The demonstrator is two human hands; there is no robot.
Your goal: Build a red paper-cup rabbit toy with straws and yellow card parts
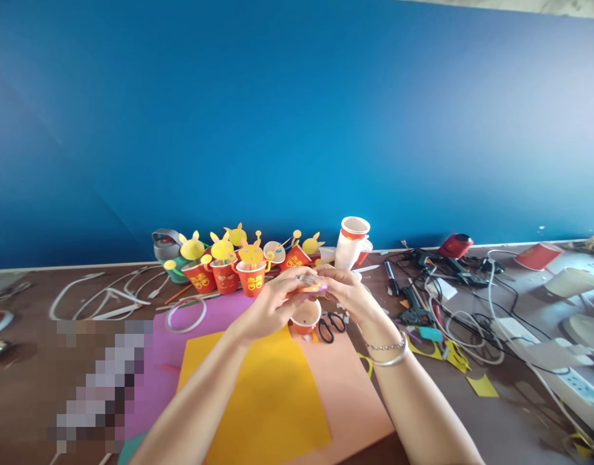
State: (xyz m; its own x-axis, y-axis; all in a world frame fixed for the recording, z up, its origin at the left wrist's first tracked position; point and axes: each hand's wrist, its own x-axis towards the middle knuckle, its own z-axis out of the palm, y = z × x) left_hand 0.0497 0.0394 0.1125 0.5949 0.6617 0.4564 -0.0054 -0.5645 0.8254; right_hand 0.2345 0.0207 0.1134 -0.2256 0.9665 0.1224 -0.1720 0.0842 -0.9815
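Observation:
My left hand (pixel 276 302) and my right hand (pixel 348 292) meet in front of me, fingers curled together. Between them shows a small piece (pixel 312 287) with orange and yellowish colour; the fingers hide most of it, and I cannot make out its kind. Right below the hands stands a paper cup (pixel 305 318), its opening facing me. Beside that cup lie black-handled scissors (pixel 331 328). Under my forearms are a yellow sheet (pixel 258 394), a peach sheet (pixel 345 394) and a purple sheet (pixel 146 387).
Along the blue wall stand several red cups (pixel 253 283) with yellow paper animal figures, and a stack of white cups (pixel 351 242). At right are glue guns (pixel 415 309), tangled cables (pixel 471 332), a power strip (pixel 575 384) and yellow scraps (pixel 483 386). A white ring (pixel 186 315) lies at left.

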